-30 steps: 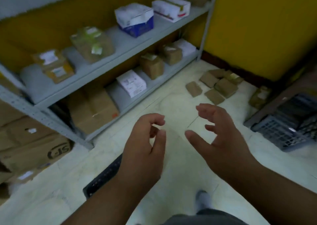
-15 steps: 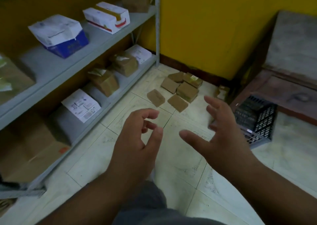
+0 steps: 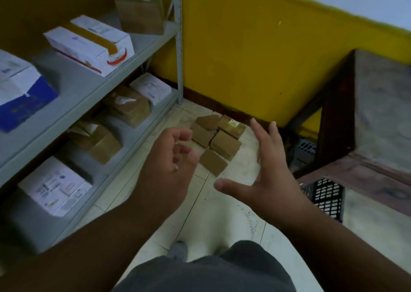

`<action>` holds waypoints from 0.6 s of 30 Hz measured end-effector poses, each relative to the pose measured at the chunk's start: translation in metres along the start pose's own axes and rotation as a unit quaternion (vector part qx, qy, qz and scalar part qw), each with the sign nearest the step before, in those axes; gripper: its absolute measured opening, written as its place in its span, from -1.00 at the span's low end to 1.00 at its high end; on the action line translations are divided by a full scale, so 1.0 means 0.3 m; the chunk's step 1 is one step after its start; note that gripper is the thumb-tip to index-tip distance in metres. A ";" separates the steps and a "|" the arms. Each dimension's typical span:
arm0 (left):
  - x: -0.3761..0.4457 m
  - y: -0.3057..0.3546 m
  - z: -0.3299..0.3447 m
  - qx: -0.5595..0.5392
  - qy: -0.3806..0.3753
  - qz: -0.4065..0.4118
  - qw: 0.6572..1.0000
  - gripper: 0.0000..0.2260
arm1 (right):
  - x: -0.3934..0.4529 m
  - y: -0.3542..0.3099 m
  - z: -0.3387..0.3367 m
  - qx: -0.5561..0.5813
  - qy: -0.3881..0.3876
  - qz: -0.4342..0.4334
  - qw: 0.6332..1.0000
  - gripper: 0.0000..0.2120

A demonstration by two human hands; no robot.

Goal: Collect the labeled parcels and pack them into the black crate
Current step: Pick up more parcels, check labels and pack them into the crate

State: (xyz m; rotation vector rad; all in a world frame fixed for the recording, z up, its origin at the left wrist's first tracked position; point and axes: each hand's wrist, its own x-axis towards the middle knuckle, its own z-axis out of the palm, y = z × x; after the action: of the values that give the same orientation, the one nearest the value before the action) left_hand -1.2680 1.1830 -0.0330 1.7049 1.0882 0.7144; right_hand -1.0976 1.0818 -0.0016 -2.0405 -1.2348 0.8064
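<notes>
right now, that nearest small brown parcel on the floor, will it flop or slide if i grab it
The nearest brown parcel looks like a flat, square-edged cardboard box, so probably stiff, not floppy. It seems small beside the open right hand, so likely light. On the smooth tile floor it may slide when nudged.

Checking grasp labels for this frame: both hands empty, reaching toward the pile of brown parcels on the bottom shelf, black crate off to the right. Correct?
One thing is off: the pile of brown parcels lies on the tiled floor in the corner, beside the shelf, not on the bottom shelf. The head view shows it. The rest holds: the left hand and right hand are empty and reach toward it, and the black crate is to the right.
</notes>
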 end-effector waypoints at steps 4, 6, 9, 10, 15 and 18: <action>0.247 -0.062 0.139 -0.013 -0.024 -0.039 0.999 -0.70 | 0.298 0.106 -0.032 -0.034 -0.025 0.004 0.999 0.26; 0.387 -0.118 0.233 -0.016 -0.026 -0.074 0.997 -0.67 | 0.481 0.194 -0.040 -0.042 -0.039 0.002 0.998 0.27; 0.630 -0.232 0.384 -0.015 -0.013 -0.123 0.992 -0.62 | 0.790 0.358 -0.017 -0.029 -0.068 0.002 0.997 0.22; 0.714 -0.282 0.434 -0.014 -0.004 -0.137 0.990 -0.61 | 0.898 0.419 0.004 -0.026 -0.081 0.003 0.996 0.19; 1.085 -0.593 0.677 -0.034 -0.001 -0.204 0.978 -0.52 | 1.368 0.744 0.203 -0.044 -0.115 0.035 0.992 0.02; 1.253 -0.865 0.826 -0.019 -0.018 -0.244 0.969 -0.50 | 1.585 0.968 0.376 -0.045 -0.108 0.067 0.991 -0.17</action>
State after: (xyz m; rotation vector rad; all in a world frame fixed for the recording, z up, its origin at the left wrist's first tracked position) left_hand -0.9878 1.4592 -0.3726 1.3318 1.3901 0.3846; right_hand -0.8485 1.4253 -0.3797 -2.1735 -1.2801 1.0768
